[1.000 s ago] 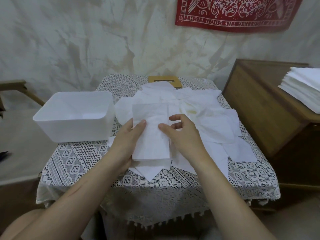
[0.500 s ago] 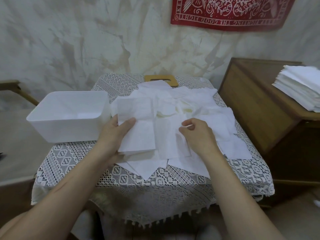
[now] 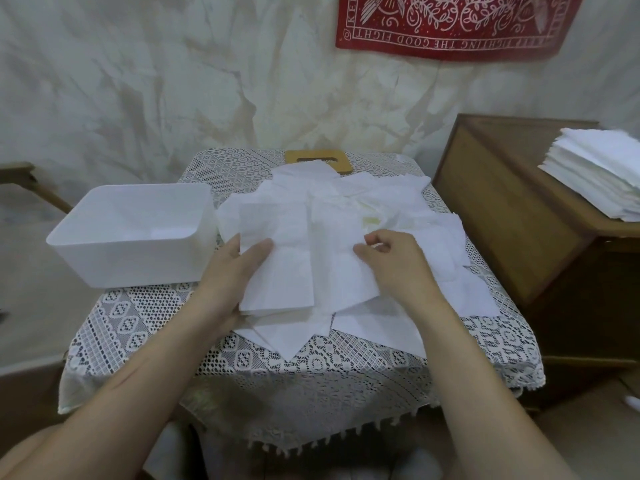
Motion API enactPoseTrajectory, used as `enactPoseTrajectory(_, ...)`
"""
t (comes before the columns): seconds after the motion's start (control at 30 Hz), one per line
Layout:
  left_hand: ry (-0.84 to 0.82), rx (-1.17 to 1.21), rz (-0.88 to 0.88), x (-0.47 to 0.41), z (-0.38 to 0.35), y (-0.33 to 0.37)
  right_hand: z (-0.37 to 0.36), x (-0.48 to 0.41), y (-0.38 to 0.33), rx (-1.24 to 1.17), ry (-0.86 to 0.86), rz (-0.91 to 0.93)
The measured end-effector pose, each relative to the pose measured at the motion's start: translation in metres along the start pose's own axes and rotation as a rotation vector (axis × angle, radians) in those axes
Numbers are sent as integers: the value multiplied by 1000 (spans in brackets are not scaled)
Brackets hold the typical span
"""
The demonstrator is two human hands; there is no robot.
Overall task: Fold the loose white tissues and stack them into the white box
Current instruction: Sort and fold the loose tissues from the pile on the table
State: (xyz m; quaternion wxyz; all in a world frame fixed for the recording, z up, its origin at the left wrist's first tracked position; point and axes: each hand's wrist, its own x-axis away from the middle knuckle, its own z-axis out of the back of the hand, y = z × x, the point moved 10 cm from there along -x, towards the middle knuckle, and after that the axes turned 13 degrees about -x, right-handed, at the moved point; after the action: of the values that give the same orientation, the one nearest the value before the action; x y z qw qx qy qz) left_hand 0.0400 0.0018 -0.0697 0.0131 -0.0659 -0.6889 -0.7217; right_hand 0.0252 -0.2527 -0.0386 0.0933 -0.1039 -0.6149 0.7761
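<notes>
L hand (image 3: 235,271) grips folded tissue (image 3: 284,271) by its left edge, long axis near-to-far, atop pile (image 3: 363,209) mid-surface (image 3: 138,320). R hand (image 3: 398,265) pinches a loose tissue (image 3: 339,271). Left of pile: box (image 3: 131,251), open. The banner (image 3: 450,26) reads "THE GOOD FIGHT", upside down.

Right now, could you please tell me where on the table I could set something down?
Bare lace tablecloth shows at the near left corner, bordered by the white box, the left forearm and the table's edge. The centre and right are crowded with loose tissues, where the left hand holds a folded tissue and the right hand pinches one.
</notes>
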Motion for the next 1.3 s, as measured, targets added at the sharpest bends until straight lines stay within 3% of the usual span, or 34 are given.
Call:
enactPoseTrajectory(0.13, -18, 27, 6, 1, -4, 1, 9, 11, -18, -447, -19, -15)
enactPoseTrajectory(0.27, -44, 45, 35, 1, -12, -1, -7, 21, -22, -690, -113, -105)
enactPoseTrajectory(0.6, -92, 171, 48, 5, -35, 3, -58, 27, -2, -495, -124, -135)
enactPoseTrajectory(1.0, -69, 35, -37, 3, -20, 3, -53, 17, 0, -203, -52, -22)
enactPoseTrajectory(1.13, -89, 18, -47, 1, -19, 5, -67, 21, 5, -248, -187, -120)
enactPoseTrajectory(1.3, -42, -41, -58, -8, -9, 4, -68, 14, 4, -260, -181, -103)
